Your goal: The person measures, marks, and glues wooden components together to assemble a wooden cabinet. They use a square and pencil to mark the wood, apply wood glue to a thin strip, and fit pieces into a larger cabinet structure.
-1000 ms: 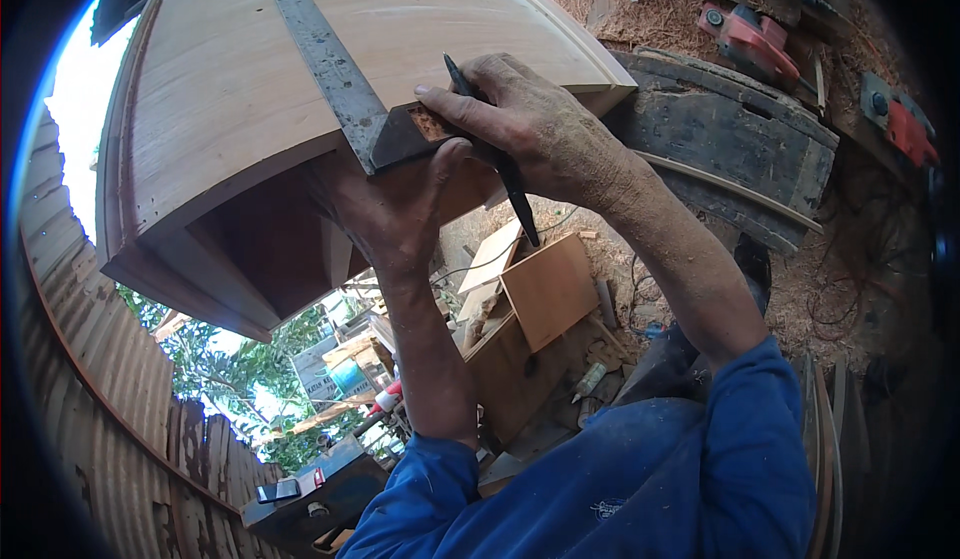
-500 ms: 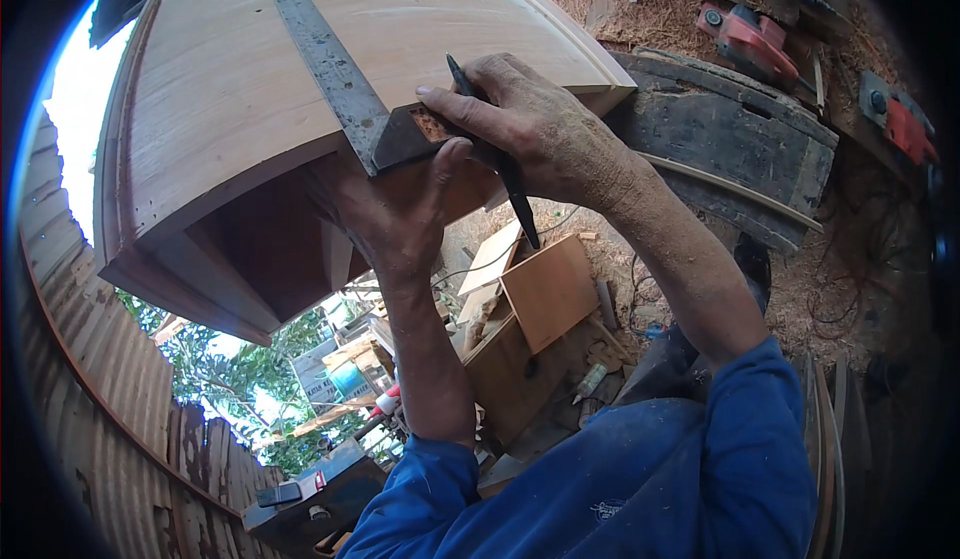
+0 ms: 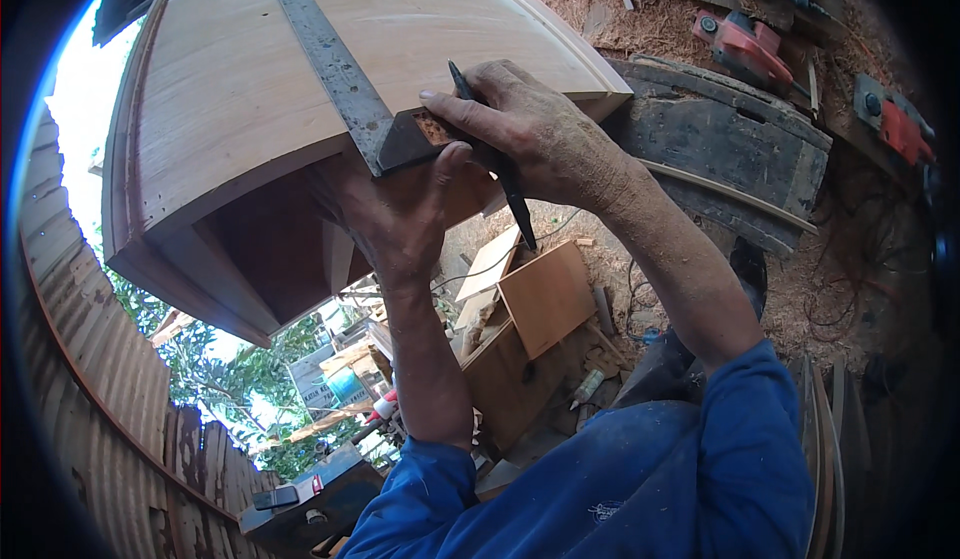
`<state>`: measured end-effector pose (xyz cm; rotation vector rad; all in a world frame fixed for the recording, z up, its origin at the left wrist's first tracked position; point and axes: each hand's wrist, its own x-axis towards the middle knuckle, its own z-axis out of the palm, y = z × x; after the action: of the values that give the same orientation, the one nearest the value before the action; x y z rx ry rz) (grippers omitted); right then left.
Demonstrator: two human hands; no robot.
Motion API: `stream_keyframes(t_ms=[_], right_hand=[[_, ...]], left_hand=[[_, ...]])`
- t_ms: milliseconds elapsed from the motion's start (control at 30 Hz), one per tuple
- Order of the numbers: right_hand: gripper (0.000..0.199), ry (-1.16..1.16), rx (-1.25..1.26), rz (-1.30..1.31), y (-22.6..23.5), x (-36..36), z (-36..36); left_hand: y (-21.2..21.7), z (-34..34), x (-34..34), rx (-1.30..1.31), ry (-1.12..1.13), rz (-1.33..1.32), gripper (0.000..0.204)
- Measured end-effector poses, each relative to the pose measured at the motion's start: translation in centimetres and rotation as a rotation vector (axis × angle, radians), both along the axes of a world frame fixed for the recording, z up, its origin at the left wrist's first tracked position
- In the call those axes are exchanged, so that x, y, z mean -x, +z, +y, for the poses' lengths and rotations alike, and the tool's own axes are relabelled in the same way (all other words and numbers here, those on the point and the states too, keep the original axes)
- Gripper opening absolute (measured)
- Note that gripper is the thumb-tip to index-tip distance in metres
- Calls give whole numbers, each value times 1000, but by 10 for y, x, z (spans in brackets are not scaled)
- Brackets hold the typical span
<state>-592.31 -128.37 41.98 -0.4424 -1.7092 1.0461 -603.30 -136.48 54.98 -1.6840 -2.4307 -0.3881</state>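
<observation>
A metal-bladed try square (image 3: 335, 59) lies across the pale curved wooden panel of a cabinet (image 3: 220, 79), its dark stock against the near edge. My left hand (image 3: 395, 214) grips the stock, thumb at its end and the other fingers partly hidden under the panel edge. Just to the right, my right hand (image 3: 535, 129) is closed around a slim black pointed tool (image 3: 517, 199); its exact kind is unclear. The tip rises above the thumb near the square, and the wider end hangs below the hand. Beneath the panel, the cabinet's dark inside shows.
A dark worn board (image 3: 720, 139) lies right of the cabinet. Red power tools (image 3: 745, 49) rest at the upper right amid wood shavings. Below are a wooden box (image 3: 515, 384) and a loose panel (image 3: 545, 294). A phone (image 3: 276, 499) sits at the lower left.
</observation>
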Motion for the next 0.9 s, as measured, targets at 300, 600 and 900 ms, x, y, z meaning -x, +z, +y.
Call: stream_keyframes(t_ms=[300,600,900], right_hand=[[46,32,30,10,2,-3,1],[55,73,70,47,3,-5,1],[50,82,90,71,-1,-9,5]], left_hand=[[2,-1,2,15,-12,100,63],[8,5,-18,26,14,-72,68],[6,1,-4,67,65,175,81]])
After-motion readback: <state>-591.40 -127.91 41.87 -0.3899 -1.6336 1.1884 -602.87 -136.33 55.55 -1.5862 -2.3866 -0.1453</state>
